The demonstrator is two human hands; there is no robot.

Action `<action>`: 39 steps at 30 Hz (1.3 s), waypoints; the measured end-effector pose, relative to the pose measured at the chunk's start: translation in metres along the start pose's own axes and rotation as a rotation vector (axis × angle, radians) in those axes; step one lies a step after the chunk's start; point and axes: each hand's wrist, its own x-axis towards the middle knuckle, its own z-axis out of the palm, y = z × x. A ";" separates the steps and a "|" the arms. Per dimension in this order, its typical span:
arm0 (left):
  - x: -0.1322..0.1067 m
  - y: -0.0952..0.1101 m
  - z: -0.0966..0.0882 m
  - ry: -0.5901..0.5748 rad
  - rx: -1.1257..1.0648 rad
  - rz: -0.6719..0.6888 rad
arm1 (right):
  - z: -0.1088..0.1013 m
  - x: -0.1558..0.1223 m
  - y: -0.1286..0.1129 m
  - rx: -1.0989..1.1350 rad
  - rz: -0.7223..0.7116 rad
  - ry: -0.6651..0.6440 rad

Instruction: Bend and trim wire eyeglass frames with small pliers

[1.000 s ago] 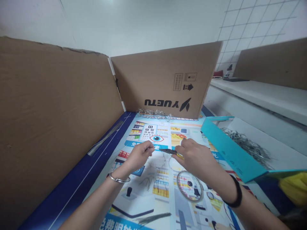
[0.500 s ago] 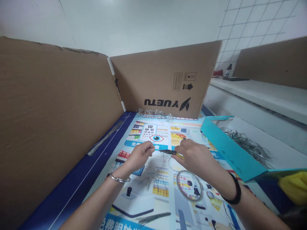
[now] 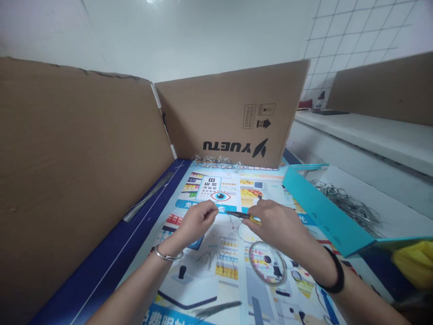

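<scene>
My left hand point(image 3: 200, 219) is closed in a pinch just left of the plier tips, on what looks like a thin wire, only faintly visible. In my right hand point(image 3: 275, 222) is a pair of pliers point(image 3: 238, 215) with dark pointed jaws and yellow handles, directed at the left fingertips. Faint curved strands hang below the jaws. Nearer to me, several bent wire pieces point(image 3: 221, 259) lie on the printed sheet point(image 3: 189, 280). A round wire coil point(image 3: 251, 266) rests below my right hand, and a bundle of straight wires point(image 3: 218, 309) lies at the front.
Cardboard panels point(image 3: 84, 135) stand at the left and back. At the right, a teal box point(image 3: 324, 216) holds tangled wires point(image 3: 348, 205), with yellow material point(image 3: 414, 264) beside it. More straight wires point(image 3: 149, 197) lie along the left edge; wire scraps point(image 3: 216, 160) line the back panel.
The pliers' jaws have tilted slightly, their tips still close to my left fingertips. Both hands remain almost in place, and the camera view has shifted a little.
</scene>
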 end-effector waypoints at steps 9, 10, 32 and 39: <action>-0.002 -0.002 0.002 0.000 -0.034 -0.013 | 0.004 0.001 0.005 0.005 -0.082 0.018; -0.002 -0.002 0.002 -0.001 -0.038 -0.010 | 0.005 0.001 0.006 0.008 -0.092 0.023; -0.002 0.008 0.006 0.193 -0.020 -0.163 | -0.003 0.002 0.002 0.172 0.017 0.009; -0.006 0.016 0.013 0.336 -0.077 -0.183 | -0.002 0.002 -0.014 0.356 0.072 -0.146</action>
